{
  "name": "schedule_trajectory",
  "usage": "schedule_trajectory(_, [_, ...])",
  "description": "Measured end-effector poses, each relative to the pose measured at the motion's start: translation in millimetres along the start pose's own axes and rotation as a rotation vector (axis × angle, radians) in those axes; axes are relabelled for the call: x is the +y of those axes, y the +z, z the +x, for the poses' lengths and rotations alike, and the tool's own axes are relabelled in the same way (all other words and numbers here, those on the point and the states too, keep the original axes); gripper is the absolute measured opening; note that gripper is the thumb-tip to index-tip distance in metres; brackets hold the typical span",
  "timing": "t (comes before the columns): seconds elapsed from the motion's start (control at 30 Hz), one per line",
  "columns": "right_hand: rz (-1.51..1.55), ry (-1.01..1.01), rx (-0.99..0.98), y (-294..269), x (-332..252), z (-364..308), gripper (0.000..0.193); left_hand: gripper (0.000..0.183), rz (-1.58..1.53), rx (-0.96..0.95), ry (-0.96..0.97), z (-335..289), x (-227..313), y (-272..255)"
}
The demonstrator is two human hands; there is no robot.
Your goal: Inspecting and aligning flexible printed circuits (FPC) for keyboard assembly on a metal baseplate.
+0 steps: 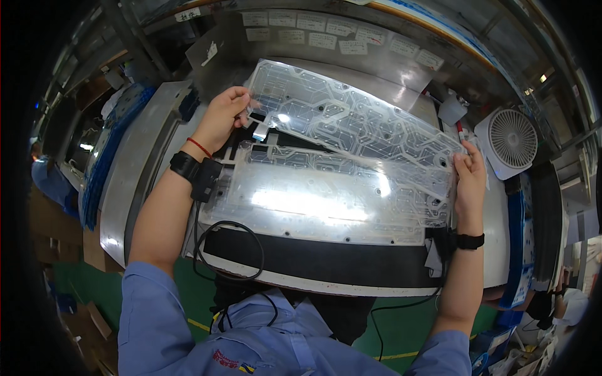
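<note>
Between my hands I hold a clear keyboard membrane sheet (pixel 357 122) with traced circuit lines, tilted up at its left end. My left hand (pixel 224 114) pinches its left edge with thumb and fingers. At the far right end, my right hand (pixel 470 178) grips the edge between thumb and fingertips. Beneath and nearer to me lies a second clear membrane sheet (pixel 295 216), shiny with reflected light, partly covered by the held one. It rests on a black mat (pixel 313 257) on the bench.
A white round fan (pixel 509 141) stands at the right, beside a small white bottle (pixel 453 108). Paper labels (pixel 310 22) cover the metal panel behind the bench. A looped black cable (pixel 229 250) hangs from my left wrist over the front edge. Blue-edged stacks (pixel 110 147) stand at the left.
</note>
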State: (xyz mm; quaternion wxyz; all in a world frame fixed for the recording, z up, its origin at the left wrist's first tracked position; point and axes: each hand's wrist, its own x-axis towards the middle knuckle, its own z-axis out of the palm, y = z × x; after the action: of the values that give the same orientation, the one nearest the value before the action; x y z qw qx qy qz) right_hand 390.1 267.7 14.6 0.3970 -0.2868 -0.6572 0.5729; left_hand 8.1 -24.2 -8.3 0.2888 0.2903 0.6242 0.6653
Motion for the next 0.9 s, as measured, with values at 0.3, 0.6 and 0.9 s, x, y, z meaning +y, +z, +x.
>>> schedule_trajectory(0.3, [0.001,-0.011,-0.005,-1.6,0.6,1.0,0.031,0.016,-0.014,-0.002,-0.014,-0.2,2.8,2.2])
schedule_trajectory(0.6, [0.007,-0.014,0.005,0.6,0.2,0.0,0.03,0.02,0.04,0.005,0.007,-0.3,1.4,-0.2])
schedule_trajectory(0.9, [-0.029,-0.015,0.012,-2.2,2.7,1.4,0.03,0.019,0.082,0.05,-0.011,-2.0,4.8,3.9])
